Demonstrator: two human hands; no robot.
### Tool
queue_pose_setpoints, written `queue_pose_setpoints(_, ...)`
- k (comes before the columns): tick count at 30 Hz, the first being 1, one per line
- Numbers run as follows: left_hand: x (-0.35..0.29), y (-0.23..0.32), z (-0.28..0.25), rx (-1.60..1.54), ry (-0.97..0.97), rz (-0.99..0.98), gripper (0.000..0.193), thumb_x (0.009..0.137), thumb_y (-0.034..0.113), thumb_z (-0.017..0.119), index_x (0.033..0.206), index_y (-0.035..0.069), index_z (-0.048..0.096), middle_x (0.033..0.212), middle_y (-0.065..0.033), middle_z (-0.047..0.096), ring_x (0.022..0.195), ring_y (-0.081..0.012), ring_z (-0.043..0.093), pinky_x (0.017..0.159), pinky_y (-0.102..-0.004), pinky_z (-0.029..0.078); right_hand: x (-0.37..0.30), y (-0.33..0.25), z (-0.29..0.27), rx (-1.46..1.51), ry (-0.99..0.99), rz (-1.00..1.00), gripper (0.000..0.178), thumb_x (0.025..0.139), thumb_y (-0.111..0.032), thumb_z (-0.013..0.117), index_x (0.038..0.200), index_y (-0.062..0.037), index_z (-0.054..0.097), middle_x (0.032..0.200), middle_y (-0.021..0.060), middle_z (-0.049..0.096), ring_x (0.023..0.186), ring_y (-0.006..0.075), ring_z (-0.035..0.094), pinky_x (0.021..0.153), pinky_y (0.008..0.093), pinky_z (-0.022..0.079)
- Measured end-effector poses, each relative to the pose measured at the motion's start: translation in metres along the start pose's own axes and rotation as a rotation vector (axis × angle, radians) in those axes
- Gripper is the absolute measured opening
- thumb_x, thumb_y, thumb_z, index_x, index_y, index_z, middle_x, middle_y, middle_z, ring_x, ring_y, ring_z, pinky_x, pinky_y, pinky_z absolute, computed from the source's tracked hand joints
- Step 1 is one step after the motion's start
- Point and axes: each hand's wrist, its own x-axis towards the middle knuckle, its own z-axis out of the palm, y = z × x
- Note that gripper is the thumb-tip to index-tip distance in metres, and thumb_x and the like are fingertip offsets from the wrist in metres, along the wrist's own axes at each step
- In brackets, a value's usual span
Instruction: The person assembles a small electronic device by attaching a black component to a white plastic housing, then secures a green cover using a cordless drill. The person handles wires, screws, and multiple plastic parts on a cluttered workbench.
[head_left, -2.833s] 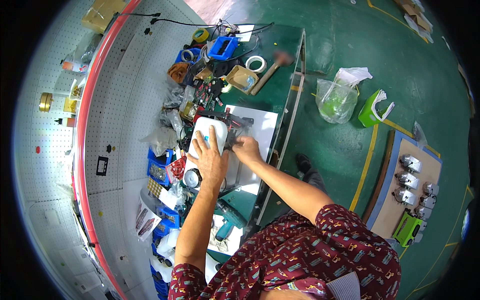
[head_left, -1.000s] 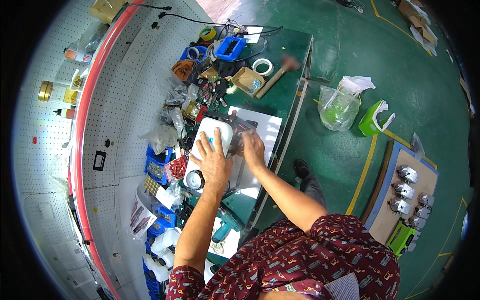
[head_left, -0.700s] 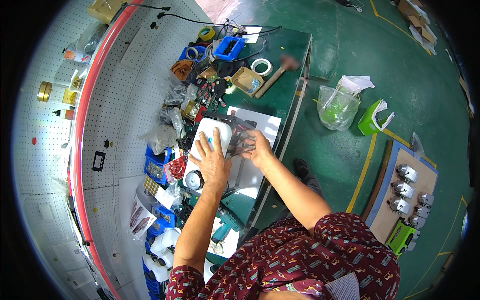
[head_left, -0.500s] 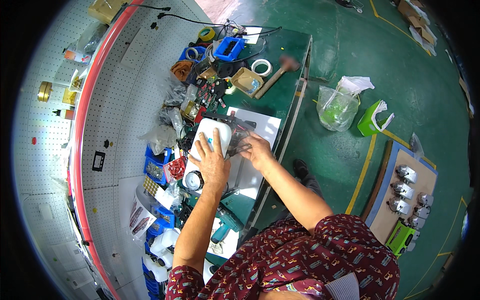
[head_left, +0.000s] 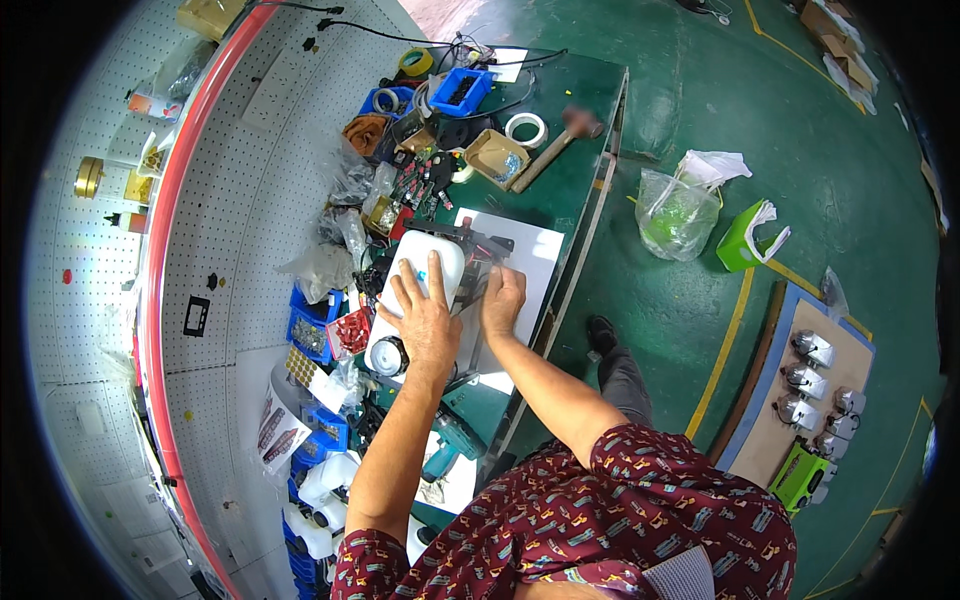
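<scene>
While your left hand (head_left: 428, 335) stays spread flat on the white container (head_left: 449, 265), pressing rather than gripping, your right hand (head_left: 503, 298) has just turned upright. Its fingers, opened around dark, thin parts half a second ago, are now drawn together beside the dark frame (head_left: 488, 243); you can't tell from here whether they pinch anything. That probably means your right hand has shifted its hold while your left steadies the container, which lies on the bench just left of it. Beyond, the brown tray (head_left: 485, 160) and hammer (head_left: 545, 160) sit as they were.
</scene>
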Motion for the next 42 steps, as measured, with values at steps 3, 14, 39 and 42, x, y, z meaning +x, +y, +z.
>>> queue_pose_setpoints(3, -0.001, -0.001, -0.001, -0.012, -0.009, -0.004, 0.119, 0.070, 0.016, 0.087, 0.167, 0.024, 0.017, 0.166, -0.0263, 0.021, 0.152, -0.0466, 0.025, 0.113, -0.0776, 0.023, -0.017, -0.009, -0.004, 0.023, -0.100, 0.065, 0.029, 0.103, -0.020, 0.057, 0.115, 0.0052, 0.067, 0.111, 0.0216, 0.062, 0.109, 0.0402, 0.059, 0.095, 0.0448, 0.048)
queue_pose_setpoints(14, 0.000, 0.000, 0.004, -0.009, 0.010, -0.012, 0.113, 0.074, 0.017, 0.084, 0.166, 0.025, 0.019, 0.165, -0.0263, 0.023, 0.151, -0.0467, 0.027, 0.111, -0.0788, 0.025, -0.010, -0.031, -0.006, 0.158, -0.110, 0.235, 0.027, 0.095, -0.009, 0.069, 0.119, 0.0044, 0.072, 0.112, 0.0221, 0.072, 0.104, 0.0328, 0.071, 0.093, 0.0386, 0.054)
queue_pose_setpoints(39, 0.002, -0.004, 0.007, -0.116, 0.024, -0.059, 0.129, 0.063, 0.010, 0.090, 0.167, 0.026, 0.016, 0.170, -0.0198, 0.018, 0.153, -0.0459, 0.023, 0.115, -0.0773, 0.021, 0.042, 0.008, 0.009, 0.131, -0.463, -0.011, 0.007, 0.082, -0.003, 0.063, 0.080, 0.0014, 0.068, 0.084, 0.0245, 0.069, 0.085, 0.0414, 0.069, 0.072, 0.0478, 0.054)
queue_pose_setpoints(42, 0.007, -0.003, 0.009, -0.070, -0.003, -0.092, 0.126, 0.066, 0.015, 0.090, 0.167, 0.024, 0.015, 0.169, -0.0199, 0.018, 0.154, -0.0451, 0.023, 0.115, -0.0752, 0.023, 0.035, 0.004, 0.004, 0.129, -0.520, -0.178, 0.014, 0.083, -0.011, 0.066, 0.077, 0.0021, 0.066, 0.079, 0.0248, 0.063, 0.089, 0.0423, 0.062, 0.079, 0.0502, 0.050)
